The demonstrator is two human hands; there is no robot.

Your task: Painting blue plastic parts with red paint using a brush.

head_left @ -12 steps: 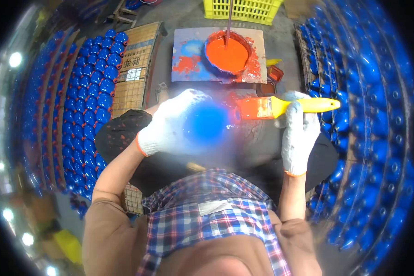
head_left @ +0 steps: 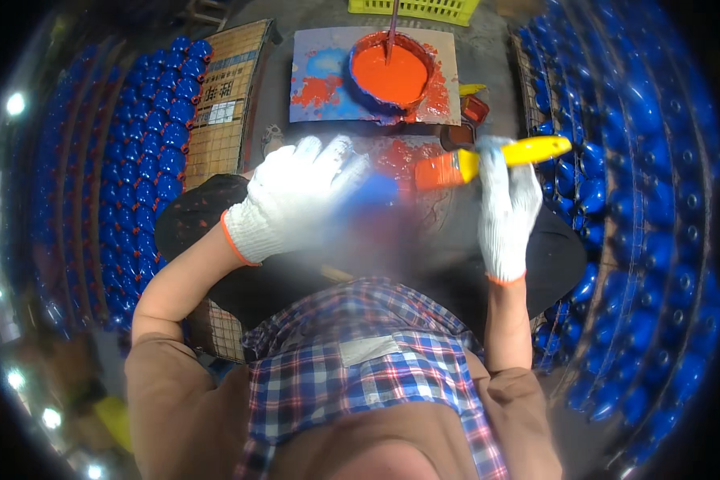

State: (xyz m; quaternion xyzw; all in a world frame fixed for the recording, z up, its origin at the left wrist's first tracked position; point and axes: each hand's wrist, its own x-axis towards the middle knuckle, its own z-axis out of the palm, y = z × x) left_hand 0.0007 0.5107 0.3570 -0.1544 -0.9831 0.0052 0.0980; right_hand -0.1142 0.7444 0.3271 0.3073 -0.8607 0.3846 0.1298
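My left hand (head_left: 292, 188), in a white knit glove with an orange cuff, is closed round a glossy blue piece (head_left: 374, 194). A blurred patch over the middle of the view, along with my fingers, hides most of its shape. In my gloved right hand (head_left: 508, 212) is a paintbrush (head_left: 538, 150) with a yellow handle, gripped near the ferrule. Its wide bristles, coated in orange-red paint, point left, close to the blue piece; whether they touch it I cannot tell. Beyond my hands stands a round paint bucket (head_left: 362, 96) of orange-red paint with a stick in it.
Under the bucket lies a paint-smeared board (head_left: 312, 48). Racks of shiny blue pieces (head_left: 164, 140) with red edges line my left; more blue pieces (head_left: 592, 192) fill wire racks on my right. A yellow crate (head_left: 416, 10) sits at the far edge.
My left hand has turned, so its back shows and less of the blue piece is visible. The brush has tilted, its handle end rising. The whole view has shifted slightly.
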